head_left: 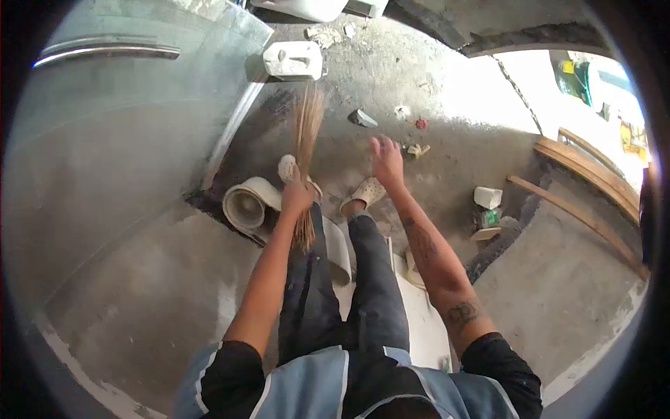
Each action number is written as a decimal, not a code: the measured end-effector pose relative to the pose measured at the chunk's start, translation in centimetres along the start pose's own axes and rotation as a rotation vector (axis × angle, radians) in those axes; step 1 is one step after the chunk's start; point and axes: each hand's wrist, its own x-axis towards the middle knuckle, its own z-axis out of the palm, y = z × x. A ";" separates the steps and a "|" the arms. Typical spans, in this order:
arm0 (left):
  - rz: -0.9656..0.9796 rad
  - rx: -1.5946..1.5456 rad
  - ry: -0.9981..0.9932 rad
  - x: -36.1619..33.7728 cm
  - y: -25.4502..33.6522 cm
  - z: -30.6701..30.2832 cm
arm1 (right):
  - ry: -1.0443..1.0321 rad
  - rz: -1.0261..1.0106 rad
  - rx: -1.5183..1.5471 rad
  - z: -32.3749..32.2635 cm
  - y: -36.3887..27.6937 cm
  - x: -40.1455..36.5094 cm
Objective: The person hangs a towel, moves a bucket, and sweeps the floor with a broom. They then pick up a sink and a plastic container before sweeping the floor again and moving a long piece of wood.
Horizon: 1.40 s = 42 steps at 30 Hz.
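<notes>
My left hand [299, 196] is closed around the middle of a hand broom [308, 133], a bundle of thin straw-like stalks. Its longer end points away from me toward a white plastic jug [293, 60] on the floor, and its short end hangs back over my leg. Held out over the floor, my right hand [388, 164] has nothing in it; its fingers are partly spread. Beyond that hand lie a grey shard [363, 119], a small red scrap [421, 123] and a pale crumpled scrap [418, 150].
A rolled pale sheet [246, 207] rests beside my left foot. To the right are a white container [488, 197], a green-labelled item [487, 219] and wooden planks [586, 176]. A metal panel with a handle [112, 51] stands at the left. A chain [518, 94] hangs near the bright opening.
</notes>
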 end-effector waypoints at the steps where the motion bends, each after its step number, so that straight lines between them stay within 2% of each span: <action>1: -0.080 0.110 -0.123 2.9 0.7 -0.8 | 0.006 -0.003 0.007 0.4 -1.9 1.2; 2: -0.161 0.223 -0.244 5.1 0.8 -1.5 | -0.007 -0.075 0.003 0.7 -4.3 2.4; 4: -0.021 0.257 -0.291 9.2 -2.6 4.5 | -0.012 -0.146 0.013 2.1 -7.5 5.1; 6: 0.112 0.209 -0.173 9.6 -4.8 11.1 | -0.052 -0.345 -0.123 3.8 -10.0 7.8; 8: 0.085 0.259 -0.379 5.6 2.0 5.8 | -0.048 -0.391 -0.161 5.8 -12.2 11.1; 10: 0.059 0.171 -0.389 3.6 2.0 3.2 | -0.079 -0.443 -0.240 7.9 -14.8 13.9; 12: -0.017 0.106 -0.485 1.4 3.3 -2.8 | -0.077 -0.506 -0.303 11.5 -16.6 17.8; 13: 0.053 0.148 -0.418 0.5 2.4 -4.9 | -0.084 -0.572 -0.366 13.5 -17.0 19.9; 14: 0.120 0.188 -0.355 -0.2 1.2 -6.9 | -0.081 -0.555 -0.364 15.3 -17.7 21.8; 16: 0.128 0.153 -0.312 -0.4 -1.0 -11.1 | -0.216 -0.564 -0.580 18.7 -18.2 25.5; 19: 0.068 0.222 -0.354 0.2 -3.7 -17.3 | -0.269 -0.466 -0.678 22.4 -16.4 28.2; 20: 0.074 0.241 -0.379 0.5 -3.8 -19.2 | -0.217 -0.501 -0.748 23.0 -15.1 28.6; 21: -0.009 0.273 -0.401 0.6 -3.5 -20.9 | -0.326 -0.495 -0.831 22.4 -14.1 28.8; 22: -0.091 0.300 -0.417 0.7 -3.6 -22.2 | -0.300 -0.456 -0.764 21.9 -13.1 28.5; 23: -0.087 0.305 -0.426 0.4 -5.0 -23.1 | -0.271 -0.425 -0.702 21.3 -11.7 28.3; 25: 0.124 0.257 -0.243 -0.8 -8.0 -24.3 | -0.286 -0.373 -0.680 18.1 -10.3 26.6; 26: 0.130 0.261 -0.248 -0.9 -7.0 -25.7 | -0.214 -0.330 -0.586 16.2 -9.2 25.3; 27: 0.013 0.333 -0.309 -1.1 -5.2 -27.3 | -0.140 -0.290 -0.494 14.2 -8.1 23.8; 28: -0.105 0.403 -0.363 -1.4 -3.6 -28.5 | -0.088 -0.145 -0.453 12.0 -7.9 21.9; 30: -0.098 0.356 -0.329 -0.5 -0.4 -29.2 | 0.051 0.103 -0.346 8.3 -5.6 17.2; 31: -0.098 0.312 -0.305 0.6 0.8 -29.1 | 0.055 0.286 -0.317 6.6 -5.0 14.8; 32: 0.028 0.331 -0.243 2.5 1.9 -28.5 | 0.180 0.326 -0.323 6.7 -2.0 11.9; 33: 0.151 0.346 -0.177 5.1 3.0 -27.6 | 0.171 0.435 -0.168 5.5 -0.4 9.3; 34: 0.125 0.441 -0.156 8.6 3.6 -26.1 | 0.287 0.369 -0.243 5.1 0.7 5.9; 35: 0.215 0.352 -0.092 13.3 2.8 -23.6 | 0.341 0.380 -0.281 5.0 2.2 3.1; 36: 0.139 0.381 -0.076 17.9 3.5 -20.9 | 0.391 0.387 -0.320 4.8 3.2 0.5; 38: -0.069 0.178 -0.258 26.7 6.0 -15.8 | 0.462 0.439 -0.258 3.6 1.9 -4.1; 39: -0.022 0.017 -0.434 29.6 4.2 -11.0 | 0.494 0.480 -0.321 4.3 2.8 -6.8; 40: 0.099 0.158 -0.306 28.8 4.7 -7.0 | 0.530 0.514 -0.382 5.0 4.2 -8.6; 41: 0.160 0.211 -0.307 27.4 5.1 -3.6 | 0.528 0.503 -0.371 5.1 4.2 -9.5; 42: 0.217 0.271 -0.316 25.1 5.0 -1.2 | 0.596 0.607 -0.269 5.3 3.9 -10.7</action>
